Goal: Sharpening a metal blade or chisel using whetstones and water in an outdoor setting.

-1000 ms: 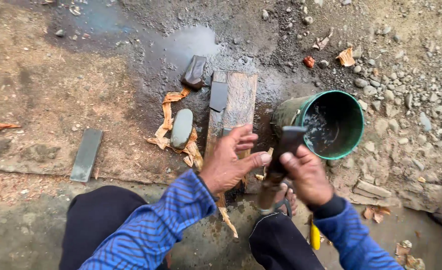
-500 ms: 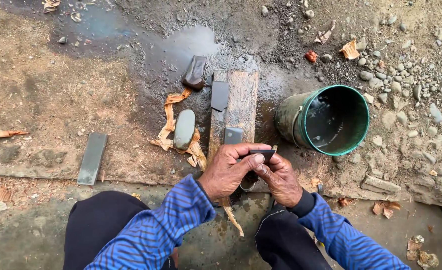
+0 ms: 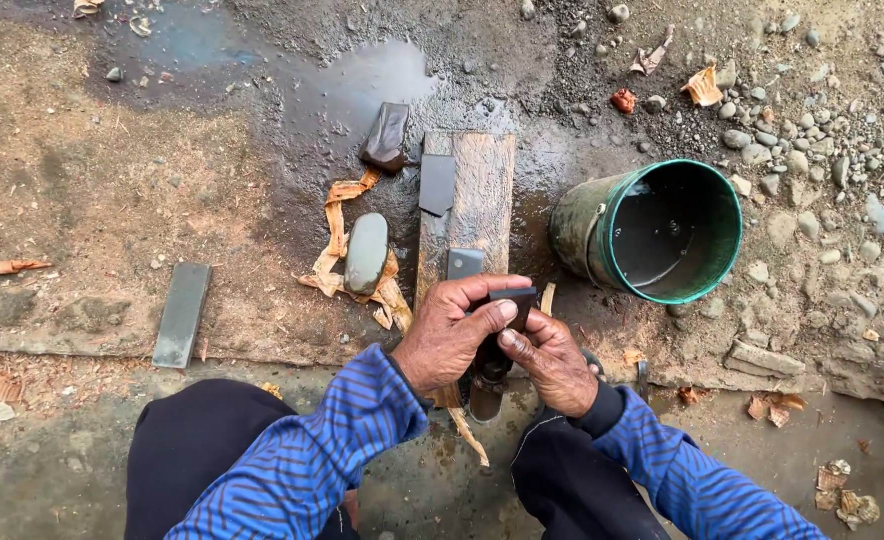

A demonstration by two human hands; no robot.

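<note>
Both hands pinching a small dark blade: left hand [image 3: 452, 335] curled over its top, right hand [image 3: 552, 360] gripping from below, at the near end of a wet wooden plank [image 3: 482, 195]. Risk of slipping on wet steel and nicking a thumb [image 3: 502, 312] pressed near the edge. Beyond, a green bucket [image 3: 662, 230]. Half a second ago, much the same grip; a second ago, right hand up at the bucket rim.

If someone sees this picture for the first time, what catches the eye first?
Probably the two hands, left hand and right hand, together gripping a dark blade at the near end of a wet wooden plank. Next, the green bucket lying tilted on gravel to the right.
</note>
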